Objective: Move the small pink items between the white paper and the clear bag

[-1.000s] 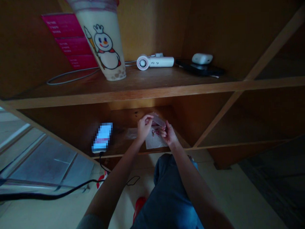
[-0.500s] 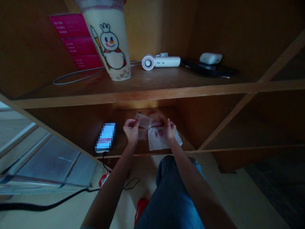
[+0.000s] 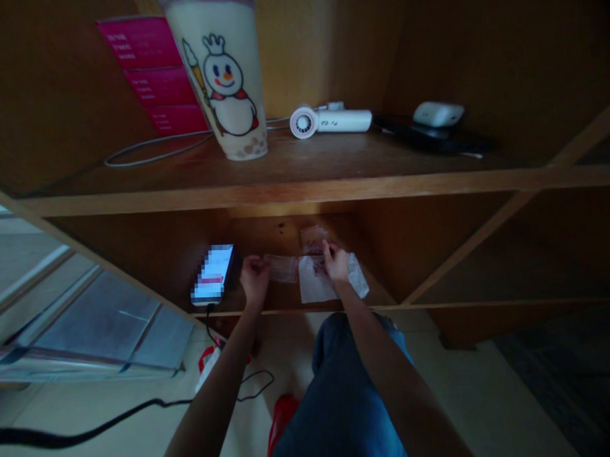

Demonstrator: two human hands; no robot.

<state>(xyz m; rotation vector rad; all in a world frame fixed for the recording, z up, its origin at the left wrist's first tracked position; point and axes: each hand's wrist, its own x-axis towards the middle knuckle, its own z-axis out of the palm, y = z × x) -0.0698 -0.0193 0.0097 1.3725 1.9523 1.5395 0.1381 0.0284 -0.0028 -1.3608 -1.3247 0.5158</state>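
My left hand (image 3: 255,280) is low over the lower shelf, fingers curled and fingertips at the left edge of a small clear plastic bag (image 3: 282,269), which appears pinched there. My right hand (image 3: 337,262) hovers over a white tissue sheet (image 3: 313,289), its thumb and fingers pressed together; what they hold, if anything, is too small to make out. Small dark-red pieces (image 3: 318,268) lie on the sheet, partly covered by the hand. Just behind, a second clear bag (image 3: 312,236) with reddish bits in it lies near my right fingertips.
A phone (image 3: 212,275) on a black cable leans at the left of the lower shelf. On the upper shelf stand a milk tea cup (image 3: 230,91), pink box (image 3: 154,77), white handheld fan (image 3: 331,121) and white earphone case (image 3: 438,114). The shelf edge (image 3: 294,192) runs above my hands.
My left hand has lowered and shifted left; the bag it held raised now lies flatter on the shelf. My right fingers have moved left, toward the rear bag. The view has shifted slightly.
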